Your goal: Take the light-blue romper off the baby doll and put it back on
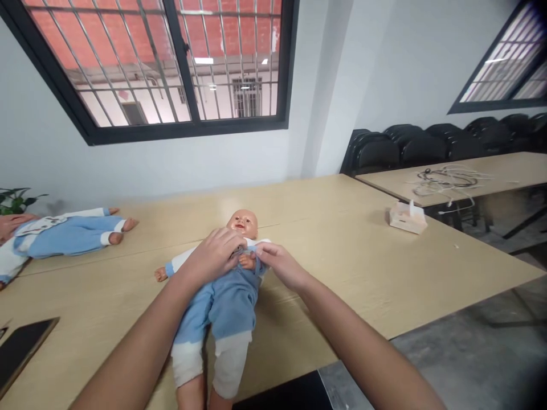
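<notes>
At the far left edge of the table (350, 239), a second doll (64, 233) in blue and white clothes lay on its back, with another person's hand (12, 223) resting near its head and a plant (15, 199) behind it. A dark tablet (23, 347) lay flat near the left front corner.

In the middle of the table a baby doll (226, 290) lay face up, its head pointing away from the camera and its legs toward the near edge. It wore a blue romper (224, 304) with white cuffs. The left hand (216, 256) lay over the doll's chest, fingers curled together and pressing on the cloth just below the chin. The right hand (277, 263) sat just beside it on the doll's other shoulder, thumb and fingertips pinched on the edge of the romper near the collar. The two hands almost touched.

Farther right a small tissue box (407, 217) stood on the table, well apart from the doll. Beyond it, a tangle of cables (448, 179) lay on a second table (504, 171), with a row of black chairs (427, 145) along the wall.
</notes>
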Tool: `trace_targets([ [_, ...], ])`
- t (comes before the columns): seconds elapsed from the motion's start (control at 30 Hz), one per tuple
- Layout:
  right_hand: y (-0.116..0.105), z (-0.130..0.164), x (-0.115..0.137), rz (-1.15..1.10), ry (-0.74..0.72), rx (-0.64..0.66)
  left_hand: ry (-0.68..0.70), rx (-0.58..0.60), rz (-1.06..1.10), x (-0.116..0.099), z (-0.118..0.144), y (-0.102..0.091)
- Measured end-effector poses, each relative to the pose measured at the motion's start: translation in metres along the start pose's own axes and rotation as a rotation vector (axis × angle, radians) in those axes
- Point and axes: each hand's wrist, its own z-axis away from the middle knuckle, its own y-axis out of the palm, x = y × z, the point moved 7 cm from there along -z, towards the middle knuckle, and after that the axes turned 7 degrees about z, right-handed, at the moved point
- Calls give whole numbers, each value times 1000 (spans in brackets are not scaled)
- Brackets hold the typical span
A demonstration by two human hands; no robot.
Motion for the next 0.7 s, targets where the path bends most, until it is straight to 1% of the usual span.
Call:
trace_targets([
  [0.1, -2, 1, -4, -95, 21, -67, 19, 53, 21, -15, 2, 3],
  [0.23, 0, 3, -7, -139, 28, -93, -37, 55, -4, -19, -1, 14],
  [0.33, -8, 7, -3, -32, 13, -156, -49, 53, -48, -21, -4, 22],
  [0.4, -18, 9, 1, 75, 1, -186, -76, 35, -34, -20, -4, 22],
  [0.43, -23, 10, 1, 107, 4, -182, -93, 26, -15, -19, -4, 21],
  [0.5, -30, 9, -4, 103, 39, -143, -117, 14, 29, -18, -3, 19],
  [0.6, -35, 5, -17, -7, 100, -76, -90, 5, 83, -23, -2, 17],
  [0.7, -35, 2, -26, -142, 101, -61, -61, 16, 115, -29, -3, 20],
])
